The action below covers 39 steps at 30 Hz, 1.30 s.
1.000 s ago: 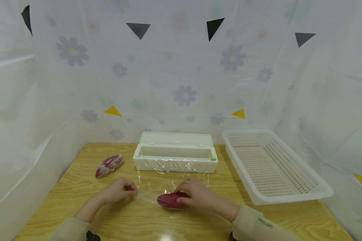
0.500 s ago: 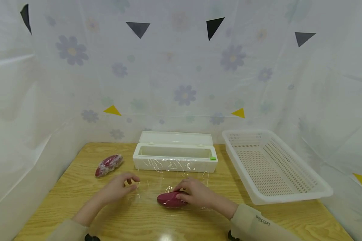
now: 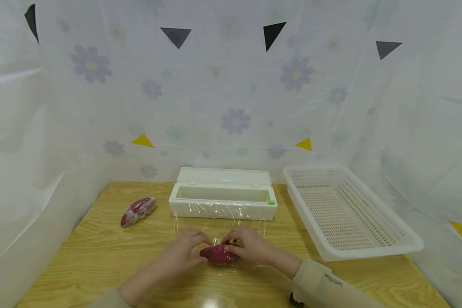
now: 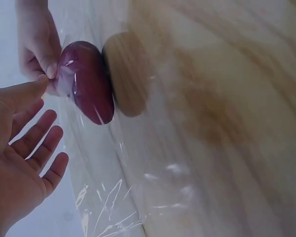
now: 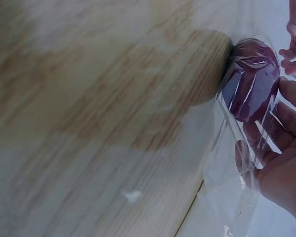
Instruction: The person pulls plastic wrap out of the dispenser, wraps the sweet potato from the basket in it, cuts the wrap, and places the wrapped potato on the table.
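My right hand (image 3: pixel 250 246) holds the dark red vegetable (image 3: pixel 217 255), thumb on the near side and fingers over the far side, with clear film (image 4: pixel 113 212) between us. The vegetable lies near the front of the wooden table (image 3: pixel 100 261), roughly in the middle, its long side running left to right. Creased film covers it, bright with reflections, and more film reaches away from it to the front of the white box (image 3: pixel 173 208).

My left hand (image 3: pixel 186 252) is at the vegetable's left end with nothing in its grasp — thumb and fingers stand wide apart, and the left wrist view shows them spread and gently bent. Whether those fingertips touch the film or the vegetable I can't fairly say; the clear sheet is hard to follow there.

The box sits behind my hands with its lid (image 3: pixel 224 176) tipped back and a small green piece (image 3: pixel 271 202) at the right of its front edge. To my left, well apart from the box, lies a second red vegetable (image 3: pixel 138 211), bundled in crumpled film. To my right is a white slotted basket (image 3: pixel 373 255) — set at a slant. Behind everything hangs a pale flowered sheet (image 3: pixel 200 98) with dark and yellow triangles (image 3: pixel 143 141).
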Motion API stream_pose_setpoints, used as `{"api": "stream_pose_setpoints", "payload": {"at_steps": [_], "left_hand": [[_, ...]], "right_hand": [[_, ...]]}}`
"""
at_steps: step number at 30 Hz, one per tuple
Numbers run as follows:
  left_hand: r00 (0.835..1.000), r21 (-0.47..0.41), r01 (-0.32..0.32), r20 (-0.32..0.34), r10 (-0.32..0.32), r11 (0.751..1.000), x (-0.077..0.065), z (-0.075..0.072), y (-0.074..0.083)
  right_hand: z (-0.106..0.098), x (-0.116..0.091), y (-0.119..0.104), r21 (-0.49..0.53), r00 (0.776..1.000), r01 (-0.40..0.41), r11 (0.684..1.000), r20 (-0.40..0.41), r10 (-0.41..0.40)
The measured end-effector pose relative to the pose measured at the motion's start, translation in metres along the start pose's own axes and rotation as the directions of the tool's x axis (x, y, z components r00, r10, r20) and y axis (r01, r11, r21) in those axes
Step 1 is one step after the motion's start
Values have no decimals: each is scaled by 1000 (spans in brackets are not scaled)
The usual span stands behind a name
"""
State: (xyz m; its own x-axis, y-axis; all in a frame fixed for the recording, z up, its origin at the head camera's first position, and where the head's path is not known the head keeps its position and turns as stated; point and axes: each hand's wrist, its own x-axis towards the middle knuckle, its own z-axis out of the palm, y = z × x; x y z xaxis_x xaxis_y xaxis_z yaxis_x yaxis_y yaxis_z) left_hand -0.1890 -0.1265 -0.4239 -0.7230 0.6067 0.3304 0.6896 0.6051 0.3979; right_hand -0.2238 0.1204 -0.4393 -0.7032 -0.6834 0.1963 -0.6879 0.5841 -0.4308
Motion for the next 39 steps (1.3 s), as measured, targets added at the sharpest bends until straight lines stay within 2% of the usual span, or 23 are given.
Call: {"api": "stream_pose_setpoints", "payload": {"at_steps": [4,7,14,19,21,24,29,34,39], "left_hand": [[1000,52,-13,18,12,999,7,12,4],[999,58,-20,31,18,998,11,19,3],[1000,31,11,24,-12,999,15,26,0],[999,-20,35,36,-34,999,19,26,-3],[998,-51,44,45,-42,998,21,26,-4],[997,-94,58,63,-52,994,22,26,-6],[991,-155,102,102,-87,983,25,26,-9],[980,-238,156,162,-119,959,30,24,-14],[970,-287,191,200,-137,939,32,21,-19]], "right_hand": [[0,1,2,21,1000,-20,1000,3,20],[1,3,3,36,1000,-25,999,14,24],[1,6,4,66,999,-32,997,24,31],[-1,5,3,76,997,-74,994,18,73],[-2,3,0,51,995,-95,994,6,95],[-3,-2,-5,-33,996,-75,997,-50,73],[-4,-11,-13,-216,988,-9,976,-153,-25],[0,-17,-15,-354,990,-2,935,-130,-47],[4,-16,-13,-362,994,-33,932,-111,-8]]}}
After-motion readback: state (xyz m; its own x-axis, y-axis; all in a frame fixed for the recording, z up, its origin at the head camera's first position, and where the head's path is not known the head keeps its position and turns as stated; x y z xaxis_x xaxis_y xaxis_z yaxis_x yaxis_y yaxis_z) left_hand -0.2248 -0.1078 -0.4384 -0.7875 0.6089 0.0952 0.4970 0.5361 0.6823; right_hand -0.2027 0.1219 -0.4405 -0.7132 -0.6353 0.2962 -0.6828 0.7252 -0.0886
